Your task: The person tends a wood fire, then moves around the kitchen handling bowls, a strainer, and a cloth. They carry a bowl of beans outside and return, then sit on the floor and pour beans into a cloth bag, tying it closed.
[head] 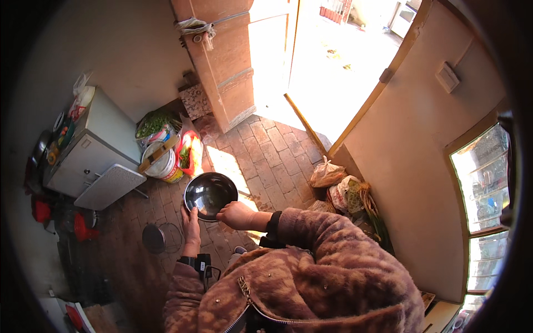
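Observation:
A round, dark, shiny bowl (211, 195) with a pale rim is held up in front of me above the brick floor. My left hand (191, 227) grips its lower left side, with the thumb at the rim. At its lower right rim my right hand (236, 215) is closed on the edge, its fingers bunched. The inside of the bowl reflects bright light, and I see no contents in it. My fingers under the bowl are hidden.
Left stand a white cabinet (110, 125), a folding table (110, 187), a bucket (160, 162) with a wooden board across it, bags of greens and a low round stool (154, 239). An open wooden door (225, 62) is ahead. Bags (327, 172) and green onions (373, 204) lie by the right wall.

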`<action>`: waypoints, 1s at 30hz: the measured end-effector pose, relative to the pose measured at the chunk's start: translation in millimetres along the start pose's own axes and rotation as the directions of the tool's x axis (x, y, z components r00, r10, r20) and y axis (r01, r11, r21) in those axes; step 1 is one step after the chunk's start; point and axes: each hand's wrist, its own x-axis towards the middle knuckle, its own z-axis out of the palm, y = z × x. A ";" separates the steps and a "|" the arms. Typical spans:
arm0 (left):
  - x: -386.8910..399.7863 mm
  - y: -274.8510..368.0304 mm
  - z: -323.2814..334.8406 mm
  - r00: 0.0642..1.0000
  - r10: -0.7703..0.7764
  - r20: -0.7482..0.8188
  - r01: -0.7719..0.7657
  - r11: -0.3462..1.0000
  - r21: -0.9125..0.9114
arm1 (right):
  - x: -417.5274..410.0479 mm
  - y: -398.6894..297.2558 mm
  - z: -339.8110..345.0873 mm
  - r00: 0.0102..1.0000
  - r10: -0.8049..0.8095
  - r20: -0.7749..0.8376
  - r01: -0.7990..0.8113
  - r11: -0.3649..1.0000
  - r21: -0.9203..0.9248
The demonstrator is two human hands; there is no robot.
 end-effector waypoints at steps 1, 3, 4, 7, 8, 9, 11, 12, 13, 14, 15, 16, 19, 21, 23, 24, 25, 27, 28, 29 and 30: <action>15.7 0.4 19.3 0.999 -0.019 0.033 0.020 0.999 -0.027 | -4.3 17.2 -10.5 0.999 0.032 -0.025 -0.033 0.999 -0.025; 51.7 4.1 58.6 0.993 -0.010 0.116 0.022 0.995 -0.102 | -10.0 50.3 -32.5 0.993 0.110 -0.053 -0.111 0.994 -0.013; 70.7 5.0 78.1 0.987 -0.078 0.138 0.096 0.987 -0.132 | -13.6 67.6 -43.1 0.987 0.136 -0.081 -0.138 0.990 -0.019; 129.1 2.2 134.8 0.948 -0.174 0.268 0.228 0.955 -0.187 | -15.9 121.4 -69.9 0.960 0.256 -0.114 -0.265 0.962 -0.065; 150.7 1.0 154.7 0.930 -0.173 0.323 0.252 0.942 -0.221 | -13.5 141.7 -78.3 0.952 0.285 -0.110 -0.295 0.952 -0.084; 175.2 1.2 176.1 0.908 -0.204 0.365 0.306 0.919 -0.247 | -9.0 162.2 -87.4 0.941 0.328 -0.081 -0.335 0.935 -0.114; 220.8 1.6 215.0 0.856 -0.211 0.471 0.354 0.905 -0.236 | -7.3 203.6 -103.8 0.914 0.379 -0.145 -0.395 0.912 -0.110; 243.0 4.5 232.0 0.825 -0.228 0.517 0.372 0.908 -0.194 | -6.5 222.0 -112.3 0.895 0.411 -0.173 -0.429 0.899 -0.086; 266.6 11.3 253.0 0.796 -0.206 0.569 0.364 0.914 -0.178 | -4.0 242.5 -125.2 0.881 0.422 -0.215 -0.445 0.893 -0.068; 286.9 19.5 273.7 0.761 -0.179 0.624 0.362 0.915 -0.178 | -0.3 260.9 -138.7 0.857 0.464 -0.223 -0.491 0.868 -0.080; 305.9 28.0 295.5 0.745 -0.222 0.629 0.397 0.906 -0.150 | 1.6 277.5 -151.8 0.840 0.498 -0.215 -0.526 0.845 -0.099; 323.9 36.2 315.3 0.724 -0.221 0.653 0.404 0.904 -0.142 | 3.6 292.4 -163.0 0.824 0.516 -0.236 -0.547 0.832 -0.093; 374.1 58.6 374.0 0.651 -0.209 0.730 0.409 0.906 -0.105 | 5.7 344.8 -202.9 0.782 0.523 -0.339 -0.584 0.805 -0.104; 400.7 69.7 415.0 0.615 -0.198 0.763 0.389 0.918 -0.075 | 0.0 369.8 -221.7 0.736 0.509 -0.447 -0.613 0.781 -0.120; 423.1 79.1 456.2 0.610 -0.164 0.775 0.386 0.916 -0.110 | 0.2 401.4 -240.1 0.700 0.574 -0.425 -0.683 0.712 -0.162; 433.2 81.6 475.2 0.620 -0.163 0.768 0.369 0.924 -0.102 | 1.0 420.2 -247.7 0.685 0.590 -0.427 -0.695 0.705 -0.140; 441.7 82.5 493.1 0.620 -0.159 0.768 0.363 0.926 -0.101 | -0.9 438.4 -253.6 0.666 0.609 -0.432 -0.710 0.694 -0.116; 461.7 83.1 534.0 0.629 -0.148 0.764 0.339 0.936 -0.098 | -8.9 474.6 -261.0 0.617 0.651 -0.442 -0.747 0.662 -0.067; 471.7 83.9 557.1 0.629 -0.157 0.761 0.349 0.932 -0.096 | -12.6 495.0 -265.1 0.596 0.667 -0.447 -0.760 0.648 -0.048; 482.0 84.5 579.0 0.602 -0.144 0.786 0.336 0.938 -0.085 | -17.5 517.4 -270.9 0.582 0.676 -0.452 -0.767 0.641 -0.029; 493.7 84.0 599.1 0.575 -0.156 0.803 0.344 0.937 -0.064 | -22.4 539.9 -276.0 0.567 0.678 -0.468 -0.764 0.646 0.010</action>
